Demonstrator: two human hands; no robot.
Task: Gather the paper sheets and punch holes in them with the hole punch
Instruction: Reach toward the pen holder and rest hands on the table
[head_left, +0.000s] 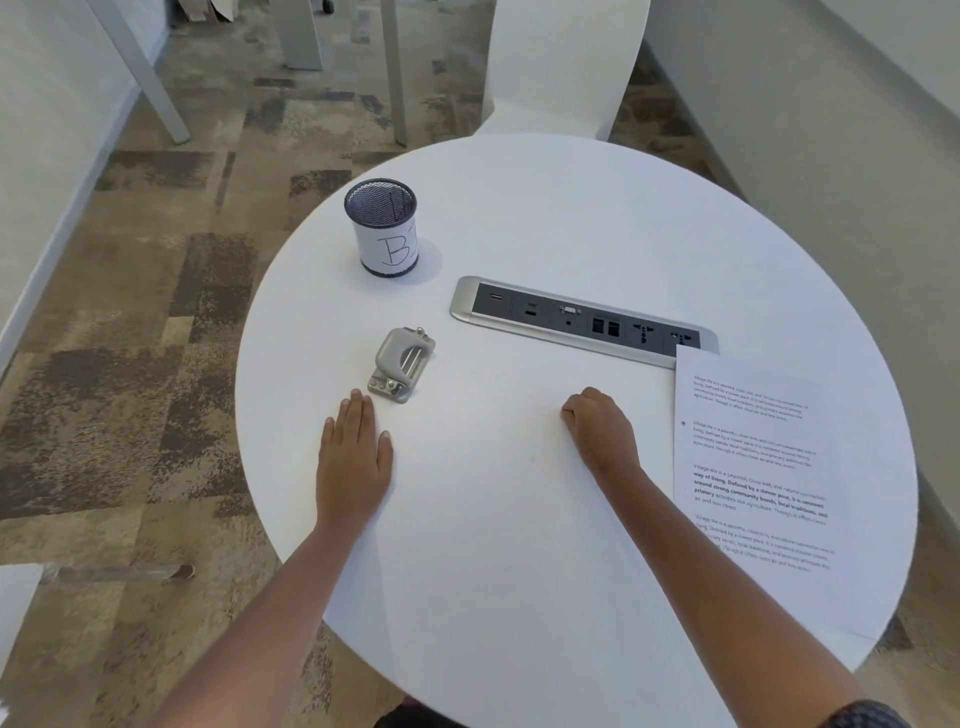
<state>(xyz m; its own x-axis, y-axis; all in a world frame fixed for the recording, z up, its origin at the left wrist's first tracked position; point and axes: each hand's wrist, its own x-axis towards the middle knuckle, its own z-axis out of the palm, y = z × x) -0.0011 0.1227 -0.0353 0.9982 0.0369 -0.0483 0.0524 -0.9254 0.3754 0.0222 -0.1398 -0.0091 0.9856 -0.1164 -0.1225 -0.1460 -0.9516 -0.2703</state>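
A small grey metal hole punch (401, 364) sits on the round white table (519, 519), left of centre. My left hand (354, 457) lies flat on the table just below the punch, fingers together, fingertips close to its base, holding nothing. My right hand (602, 434) rests on the table as a loose fist with nothing in it. Printed paper sheets (753, 483) lie flat at the table's right edge, to the right of my right hand; a punched hole shows near their left margin.
A mesh pen cup (383, 228) with a paper label marked "B" stands at the back left. A built-in socket strip (582, 322) runs across the table's middle, its right end under the paper's corner. A white chair (561, 67) stands beyond the table.
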